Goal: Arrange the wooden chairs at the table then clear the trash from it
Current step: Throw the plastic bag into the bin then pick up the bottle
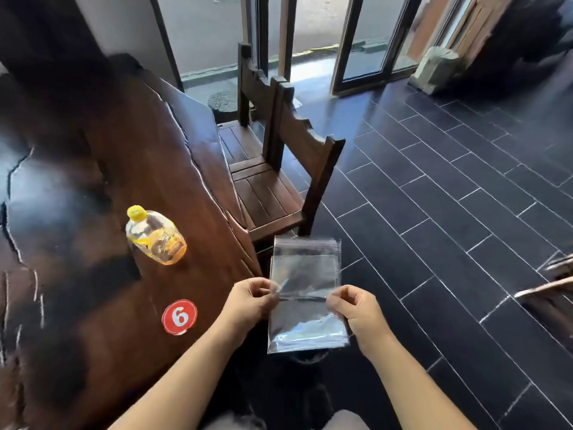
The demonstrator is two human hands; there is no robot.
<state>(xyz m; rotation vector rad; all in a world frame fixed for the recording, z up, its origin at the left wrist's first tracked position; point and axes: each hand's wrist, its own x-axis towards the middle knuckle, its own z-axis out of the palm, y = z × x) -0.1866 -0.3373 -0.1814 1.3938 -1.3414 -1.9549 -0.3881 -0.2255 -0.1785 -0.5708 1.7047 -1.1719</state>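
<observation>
I hold a clear plastic bag (305, 293) flat in the air just off the table's near right edge. My left hand (251, 301) pinches its left side and my right hand (356, 311) pinches its right side. On the dark wooden table (93, 169) lies an empty clear bottle (155, 235) with a yellow cap and yellow label, tipped on its side. Two dark wooden chairs stand against the table's right edge: the nearer chair (279, 187) just beyond the bag, and the farther chair (248, 119) behind it.
A round red sticker with the number 6 (179, 316) sits on the table near my left forearm. Dark tiled floor (449, 212) spreads to the right. Glass doors (366, 41) stand at the back, with a stone block (437, 69) beside them. Pale wooden pieces (555, 274) poke in at the right edge.
</observation>
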